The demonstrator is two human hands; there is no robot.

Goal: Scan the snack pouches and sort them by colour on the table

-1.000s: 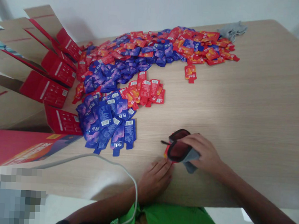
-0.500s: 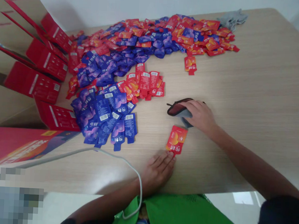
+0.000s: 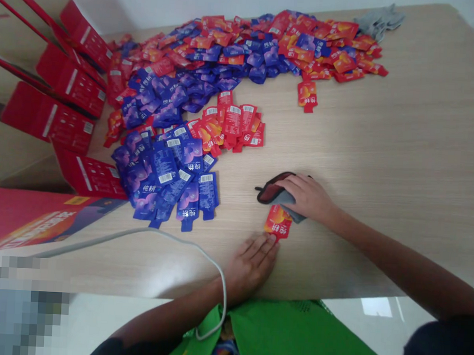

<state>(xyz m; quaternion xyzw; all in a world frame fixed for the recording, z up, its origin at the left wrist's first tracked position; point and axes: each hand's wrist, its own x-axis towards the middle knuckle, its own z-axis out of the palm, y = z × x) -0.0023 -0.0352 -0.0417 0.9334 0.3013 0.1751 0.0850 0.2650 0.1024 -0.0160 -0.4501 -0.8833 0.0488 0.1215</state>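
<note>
A red and orange sachet (image 3: 279, 227) lies flat on the table in front of me. My left hand (image 3: 252, 264) rests flat with its fingers stretched out, fingertips pressing on the sachet's narrow near end. Over the far part of that sachet, my right hand (image 3: 309, 198) grips a folded grey cloth (image 3: 283, 197) with a dark edge and a reddish-brown inner side. The cloth covers the sachet's upper edge. Left of my hands, blue-purple sachets (image 3: 165, 174) lie in an overlapping group, with a smaller group of red sachets (image 3: 232, 121) behind them.
A long heap of mixed red and blue sachets (image 3: 259, 57) runs along the table's back edge. One red sachet (image 3: 307, 95) lies apart. A crumpled grey cloth (image 3: 380, 22) is at the far right. Red boxes (image 3: 70, 89) stand at left. A white cable (image 3: 186, 241) crosses the front.
My right hand has moved the cloth nearer to me, onto the far part of the red sachet. My left hand stays on the sachet's end. The view has shifted slightly.
</note>
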